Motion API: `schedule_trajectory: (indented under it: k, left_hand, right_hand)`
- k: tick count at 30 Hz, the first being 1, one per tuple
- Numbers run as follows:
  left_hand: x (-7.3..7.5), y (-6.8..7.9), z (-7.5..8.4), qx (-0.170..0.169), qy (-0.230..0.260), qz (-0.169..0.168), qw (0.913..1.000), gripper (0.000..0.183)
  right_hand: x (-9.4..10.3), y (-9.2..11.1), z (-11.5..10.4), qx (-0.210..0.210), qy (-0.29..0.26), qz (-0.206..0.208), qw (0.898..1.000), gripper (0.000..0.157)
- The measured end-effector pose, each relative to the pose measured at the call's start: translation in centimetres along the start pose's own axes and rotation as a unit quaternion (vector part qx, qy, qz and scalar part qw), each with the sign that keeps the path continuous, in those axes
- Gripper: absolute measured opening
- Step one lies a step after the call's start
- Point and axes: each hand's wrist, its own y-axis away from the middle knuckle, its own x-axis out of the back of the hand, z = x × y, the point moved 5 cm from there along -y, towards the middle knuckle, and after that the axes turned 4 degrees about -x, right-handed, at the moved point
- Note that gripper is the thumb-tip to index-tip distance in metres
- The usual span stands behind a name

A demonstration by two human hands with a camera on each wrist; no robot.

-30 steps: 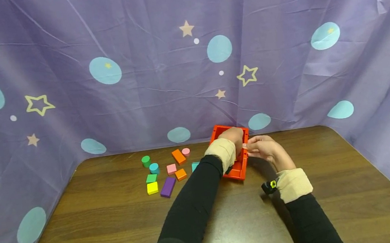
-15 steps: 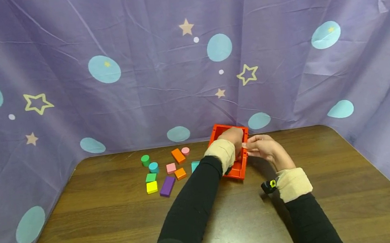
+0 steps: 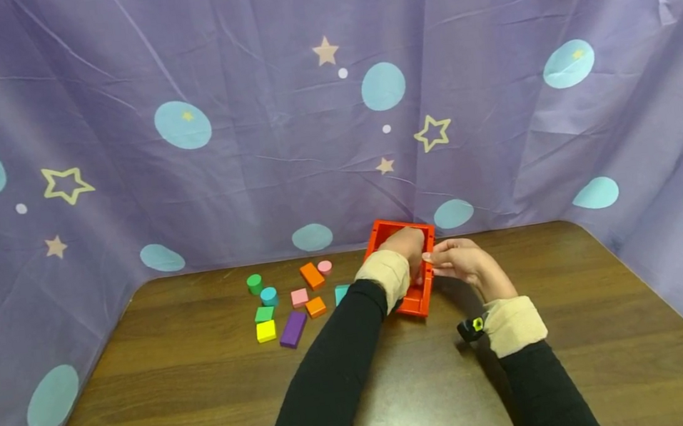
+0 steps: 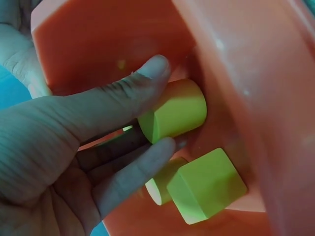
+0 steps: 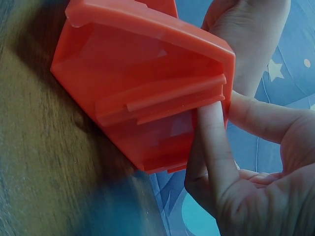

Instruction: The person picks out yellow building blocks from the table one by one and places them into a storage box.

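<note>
A red plastic bin [image 3: 417, 302] stands at the back of the table. My left hand [image 3: 406, 244] reaches inside it; the fingers are mostly hidden in the head view. In the left wrist view, that hand's thumb [image 4: 130, 96] and fingers pinch a yellow cylinder block [image 4: 183, 107]. Lying beside it in the bin are a yellow cube-like block [image 4: 209, 187] and a smaller yellow cylinder [image 4: 160, 189]. My right hand [image 3: 468, 265] grips the bin's right wall, thumb at the rim and fingers [image 5: 216, 142] against the ribbed outer side.
Left of the bin lie several loose blocks, among them a purple block [image 3: 293, 330], a yellow block [image 3: 266, 331], an orange block [image 3: 311, 275] and a green cylinder [image 3: 254, 284]. A teal block [image 3: 341, 293] is partly covered by the left arm. A purple curtain [image 3: 247, 182] hangs behind the table.
My left hand and wrist have shifted slightly left and toward me within the bin. The right hand keeps its hold on the bin wall, and the loose blocks lie as before.
</note>
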Motion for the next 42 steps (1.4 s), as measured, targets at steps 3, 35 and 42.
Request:
schedule_trajectory:
  k: [3,35,42]
  left_hand:
    - [-0.1,0.2,0.0,-0.008,-0.007,0.008,0.9999,0.043]
    - [0.5,1.0,0.2,-0.055,-0.045,0.010,0.9974,0.037]
    - [0.5,1.1,0.6,-0.063,-0.041,0.019,0.9970,0.038]
  right_hand:
    - [-0.1,0.0,0.1,-0.005,0.005,0.000,1.000,0.008]
    - [0.1,-0.2,0.2,-0.003,0.010,0.000,1.000,0.009]
    - [0.0,0.0,0.1,0.002,0.003,-0.004,1.000,0.009]
